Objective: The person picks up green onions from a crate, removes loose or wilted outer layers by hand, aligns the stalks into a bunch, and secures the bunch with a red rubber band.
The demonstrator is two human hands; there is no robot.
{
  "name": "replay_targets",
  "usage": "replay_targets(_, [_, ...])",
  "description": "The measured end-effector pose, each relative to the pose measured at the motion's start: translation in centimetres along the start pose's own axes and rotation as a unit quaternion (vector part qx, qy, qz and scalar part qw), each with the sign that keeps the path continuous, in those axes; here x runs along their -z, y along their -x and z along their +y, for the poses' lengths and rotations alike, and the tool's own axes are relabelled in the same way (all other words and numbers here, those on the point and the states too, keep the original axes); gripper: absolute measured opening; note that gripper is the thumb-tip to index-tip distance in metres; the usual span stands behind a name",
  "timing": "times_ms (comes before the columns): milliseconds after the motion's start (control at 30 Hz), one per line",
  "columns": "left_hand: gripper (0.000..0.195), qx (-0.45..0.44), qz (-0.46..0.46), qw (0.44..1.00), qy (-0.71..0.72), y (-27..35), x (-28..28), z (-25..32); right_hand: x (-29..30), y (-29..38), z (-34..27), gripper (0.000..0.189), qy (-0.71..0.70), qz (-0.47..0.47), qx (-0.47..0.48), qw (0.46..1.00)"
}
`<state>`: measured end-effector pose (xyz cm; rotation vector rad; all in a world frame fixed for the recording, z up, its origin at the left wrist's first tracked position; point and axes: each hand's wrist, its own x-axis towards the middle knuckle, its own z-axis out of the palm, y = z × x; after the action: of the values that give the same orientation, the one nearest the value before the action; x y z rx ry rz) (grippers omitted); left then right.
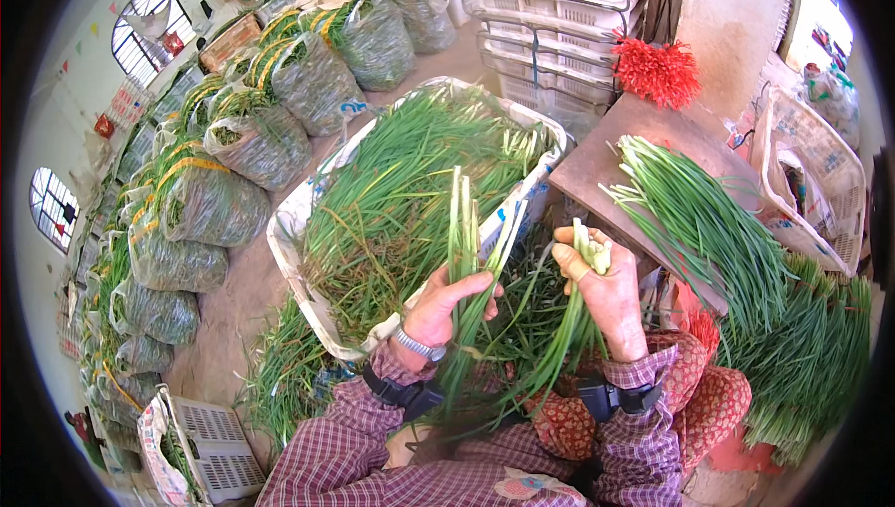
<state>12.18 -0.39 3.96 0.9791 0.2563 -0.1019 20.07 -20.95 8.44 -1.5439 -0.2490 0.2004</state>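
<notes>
My left hand (444, 308), with a metal-banded watch at the wrist, grips a small bunch of garlic chives (463, 227). Its pale stems point up and its green leaves hang down over my lap. To the right, my right hand (608, 290) closes around another bunch of chives (579, 325), pale ends bunched at the top. A white plastic crate (287, 227) heaped with loose, untrimmed chives (412, 150) stands just beyond my left hand. On a brown board (594, 157) past my right hand lies a pile of clean chives (692, 199), white ends towards the upper left.
Stuffed plastic bags of greens (210, 199) line the left side. White crates (552, 25) are stacked at the back, near a red tassel bundle (657, 72). More chives (804, 353) lie at right, below an open crate (839, 192). Loose leaves (294, 367) cover floor at left.
</notes>
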Motion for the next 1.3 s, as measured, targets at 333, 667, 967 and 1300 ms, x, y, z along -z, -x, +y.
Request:
replay_targets(333, [0.033, 0.009, -0.019, 0.999, -0.036, 1.0, -2.6, 0.0, -1.9, -0.9, -0.3, 0.024, -0.059, -0.098, -0.021, 0.993])
replay_targets(667, [0.029, -0.01, -0.01, 0.998, -0.069, 1.2, -2.5, -0.3, -1.7, -0.6, 0.3, 0.026, -0.119, -0.121, -0.041, 0.985])
replay_targets(967, [0.026, -0.057, -0.001, 0.995, -0.079, 1.1, -1.5, -1.2, -1.5, 0.0, -0.1, 0.022, -0.024, -0.13, -0.02, 0.991])
replay_targets(1300, [0.036, -0.168, -0.048, 0.964, -0.202, 1.1, -3.1, -1.6, -1.7, 0.3, 0.3, 0.022, 0.05, -0.129, 0.029, 0.99])
